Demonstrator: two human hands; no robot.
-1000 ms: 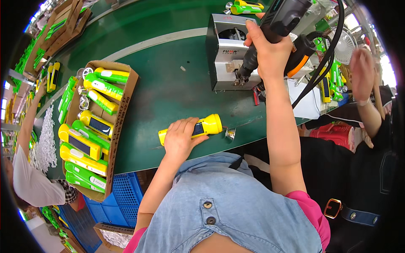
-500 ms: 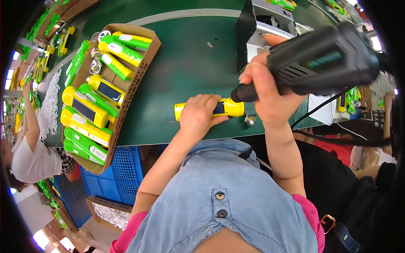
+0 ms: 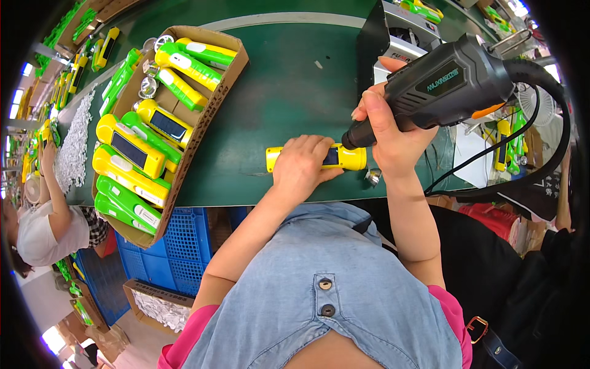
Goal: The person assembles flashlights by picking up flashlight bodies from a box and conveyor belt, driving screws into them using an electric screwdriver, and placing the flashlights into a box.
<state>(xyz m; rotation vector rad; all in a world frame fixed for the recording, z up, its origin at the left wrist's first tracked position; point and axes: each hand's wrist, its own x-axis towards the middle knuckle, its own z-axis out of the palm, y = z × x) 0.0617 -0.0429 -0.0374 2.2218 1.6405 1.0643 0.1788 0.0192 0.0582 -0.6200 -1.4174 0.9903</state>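
Note:
My right hand (image 3: 393, 123) is closed round a black corded electric screwdriver (image 3: 445, 86), held at a slant with its tapered nose pointing down and left. The nose is at the right part of a yellow flashlight (image 3: 353, 160) with a dark panel; the bit's end is hidden, so contact is unclear. My left hand (image 3: 301, 161) wraps over the middle of the flashlight and presses it on the green table. Beside the flashlight's right end lies a small shiny reflector cup (image 3: 373, 178).
On the left stands a cardboard tray (image 3: 178, 178) of yellow and green flashlights. A black-and-silver machine (image 3: 393, 43) is at the back right. The screwdriver's thick cable (image 3: 556, 154) loops down at right. A co-worker (image 3: 52, 227) sits far left, near a white heap (image 3: 74, 144) of small parts.
The whole view has shifted slightly. The screwdriver's rear has come left and looks smaller, farther from the camera, with its nose still at the flashlight. My left hand keeps its grip.

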